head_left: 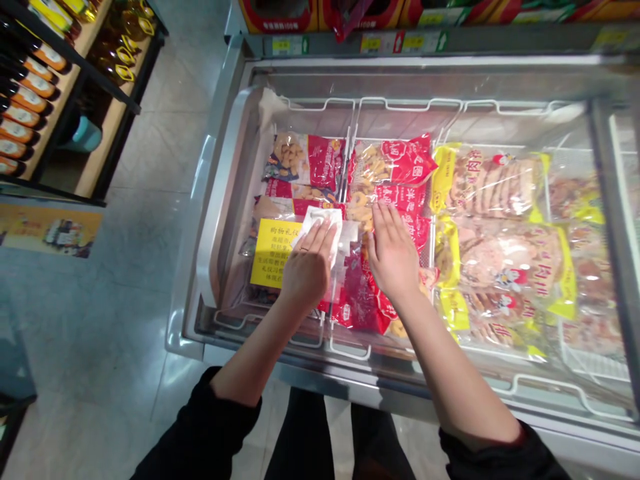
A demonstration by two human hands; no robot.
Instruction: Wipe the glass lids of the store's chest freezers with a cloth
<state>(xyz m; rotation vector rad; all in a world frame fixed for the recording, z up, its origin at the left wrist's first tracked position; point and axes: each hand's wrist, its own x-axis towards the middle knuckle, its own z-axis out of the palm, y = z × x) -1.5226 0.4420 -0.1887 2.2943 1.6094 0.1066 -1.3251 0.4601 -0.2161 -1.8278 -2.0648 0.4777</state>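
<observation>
My left hand [309, 267] holds a folded white cloth [314, 217] flat against the glass lid [280, 320] of a chest freezer, its fingers straight over the cloth. A ring shows on one finger. To the right, my right hand [394, 253] lies palm down on the same glass, open, fingers close together and nothing visible in it. Beside my left hand is a yellow sign [270, 253] with printed characters, partly covered by the hand and cloth. Under the glass, red snack bags [393, 160] lie below both hands.
A curved grey handle [213, 200] runs along the lid's left end. Yellow-edged packs of frozen meat [500, 183] fill the baskets at the right. Red boxes [280, 19] stand behind the freezer. A shelf of bottles [30, 100] is across the tiled floor [135, 220].
</observation>
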